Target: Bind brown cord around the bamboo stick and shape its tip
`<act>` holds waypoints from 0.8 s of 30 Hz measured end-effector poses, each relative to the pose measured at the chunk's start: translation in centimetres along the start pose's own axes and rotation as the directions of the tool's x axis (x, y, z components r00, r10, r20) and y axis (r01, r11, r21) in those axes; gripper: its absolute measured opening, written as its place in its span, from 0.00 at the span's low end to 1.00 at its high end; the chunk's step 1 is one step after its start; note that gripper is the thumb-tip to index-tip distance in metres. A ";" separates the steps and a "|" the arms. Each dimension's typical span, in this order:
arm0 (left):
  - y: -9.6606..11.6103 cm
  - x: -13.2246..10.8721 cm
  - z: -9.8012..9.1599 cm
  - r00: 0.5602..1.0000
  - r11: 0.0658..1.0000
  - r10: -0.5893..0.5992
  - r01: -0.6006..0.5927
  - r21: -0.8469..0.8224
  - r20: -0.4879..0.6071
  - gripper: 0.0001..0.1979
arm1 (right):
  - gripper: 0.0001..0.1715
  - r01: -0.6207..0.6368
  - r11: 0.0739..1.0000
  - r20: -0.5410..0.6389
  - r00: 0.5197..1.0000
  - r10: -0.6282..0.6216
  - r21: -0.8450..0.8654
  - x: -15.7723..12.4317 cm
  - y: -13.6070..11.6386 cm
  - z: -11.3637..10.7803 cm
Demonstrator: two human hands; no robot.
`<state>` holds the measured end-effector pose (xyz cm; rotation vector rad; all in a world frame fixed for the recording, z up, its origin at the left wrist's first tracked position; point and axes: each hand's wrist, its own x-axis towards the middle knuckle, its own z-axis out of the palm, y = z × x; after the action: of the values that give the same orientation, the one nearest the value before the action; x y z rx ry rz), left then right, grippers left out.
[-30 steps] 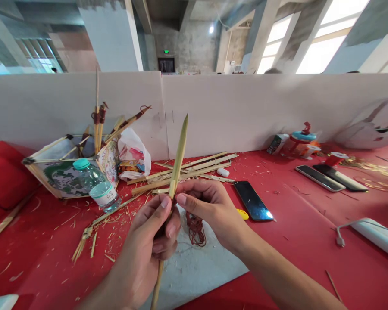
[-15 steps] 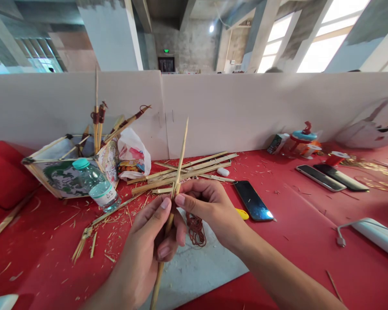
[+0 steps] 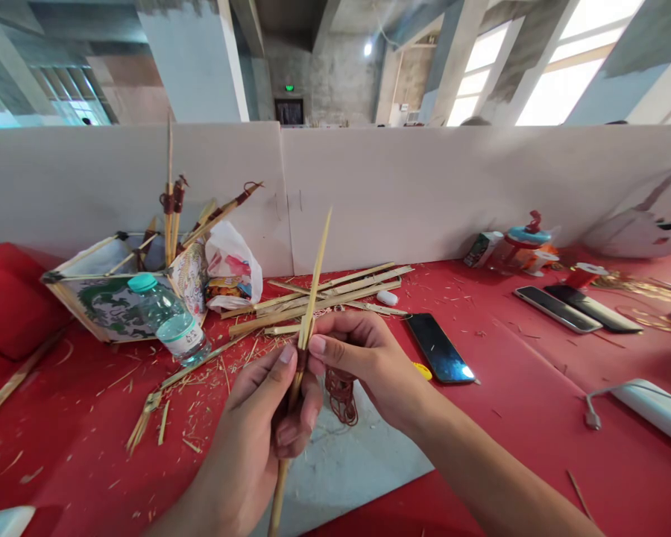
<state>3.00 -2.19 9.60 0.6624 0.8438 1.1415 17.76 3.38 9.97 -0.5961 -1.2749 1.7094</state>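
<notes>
My left hand (image 3: 251,432) is wrapped around a slim bamboo stick (image 3: 317,276), which rises upright with a pointed pale tip. Dark brown cord is wound round the stick just beside my left thumb. My right hand (image 3: 369,354) is closed in a pinch at that binding, with thumb and forefinger against the stick. From beneath its fingers hangs a looped bundle of the brown cord (image 3: 342,403). The cord's exact path between my fingertips is hidden. Below both hands lies a grey board (image 3: 363,466).
Bamboo strips (image 3: 335,300) and shavings lie ahead on the red table. A water bottle (image 3: 173,324) and a box (image 3: 109,302) of cord-bound sticks stand left. A black phone (image 3: 439,347), a yellow-handled object (image 3: 423,371) and a white power strip (image 3: 657,410) lie right.
The stick has turned slightly, and its split tips now look lined up. More of the brown winding shows by my left thumb. Both hands stay in nearly the same place.
</notes>
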 end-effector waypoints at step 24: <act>0.0 -0.1 0.1 0.996 0.993 -0.087 0.086 -0.081 -0.016 0.23 | 0.10 -0.076 0.994 0.013 0.997 0.075 0.082 -0.2 -0.4 0.1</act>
<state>3.06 -2.29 9.72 0.5444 0.8309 1.0992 17.88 3.20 10.39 -0.5948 -1.1960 1.8202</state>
